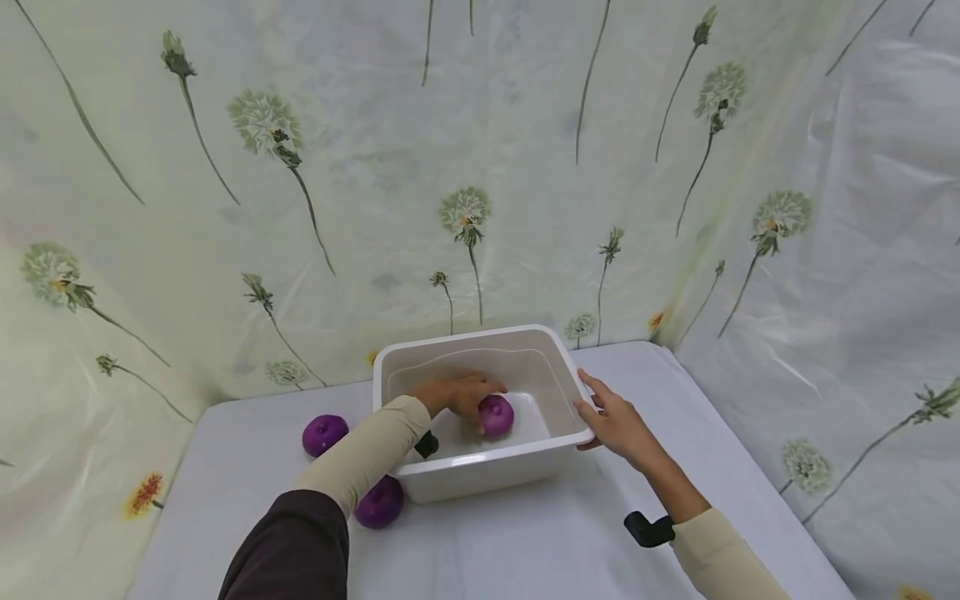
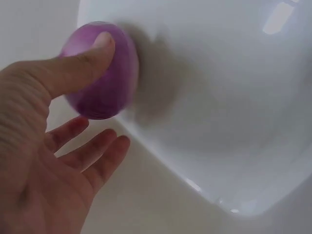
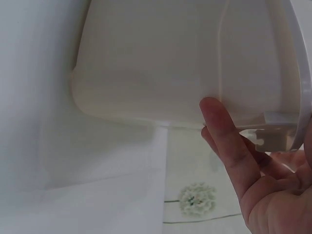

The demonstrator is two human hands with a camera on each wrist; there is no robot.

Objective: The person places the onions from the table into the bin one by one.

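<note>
Inside a white plastic tub (image 1: 487, 482), my left hand (image 1: 463, 397) holds a purple onion (image 1: 497, 417) low over the floor. In the left wrist view the thumb (image 2: 80, 68) lies across the onion (image 2: 109, 95), while several fingers stand loosely spread below it. The onion hides the rest of the grip. My right hand (image 1: 624, 427) grips the tub's right rim. From the right wrist view, its fingers (image 3: 226, 141) reach under the rim against the tub's outer wall (image 3: 161, 63).
Two more purple onions sit on the white-covered table left of the tub: one farther back (image 1: 325, 435), one at the tub's front left corner (image 1: 379, 503). A flower-printed sheet (image 1: 375, 208) hangs behind the table. A black device (image 1: 648, 530) is on the right wrist.
</note>
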